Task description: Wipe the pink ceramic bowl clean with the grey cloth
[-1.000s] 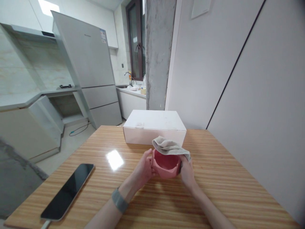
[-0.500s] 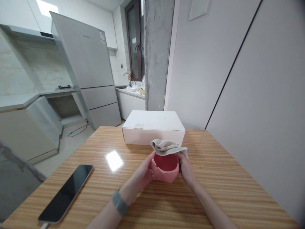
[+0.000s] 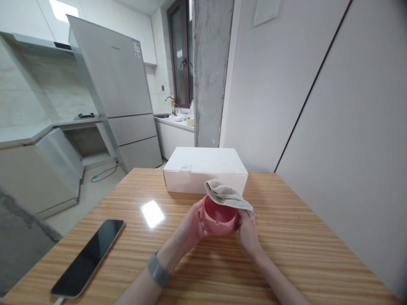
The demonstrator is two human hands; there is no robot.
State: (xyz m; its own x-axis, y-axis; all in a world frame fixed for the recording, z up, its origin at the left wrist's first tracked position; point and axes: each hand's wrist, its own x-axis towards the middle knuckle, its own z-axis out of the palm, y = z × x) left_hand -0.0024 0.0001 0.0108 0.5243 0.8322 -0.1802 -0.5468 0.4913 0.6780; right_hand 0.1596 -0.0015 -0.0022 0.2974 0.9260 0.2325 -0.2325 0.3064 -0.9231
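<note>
A pink ashtray (image 3: pixel 219 228), shaped like a small deep bowl with notches in its rim, is held up over the table and tilted. My left hand (image 3: pixel 194 224) grips its left side, fingers curled round the wall. On the other side, my right hand (image 3: pixel 248 231) is closed on a light grey cloth (image 3: pixel 227 195) at the ashtray's right wall. The folded cloth stands up over the far rim and covers part of it. Some fingertips of my right hand are hidden behind the ashtray and cloth.
A white box (image 3: pixel 205 169) lies just beyond the hands on the wooden table (image 3: pixel 305 245). To the left rests a black phone (image 3: pixel 89 258) with a cable plugged into its near end. A wall (image 3: pixel 318 178) runs along the right, with a fridge (image 3: pixel 114 80) at the back left.
The ashtray has turned and tilted in my hands, its front notch now lower and nearer the middle. The cloth has shifted slightly right, sloping down more towards my right hand.
</note>
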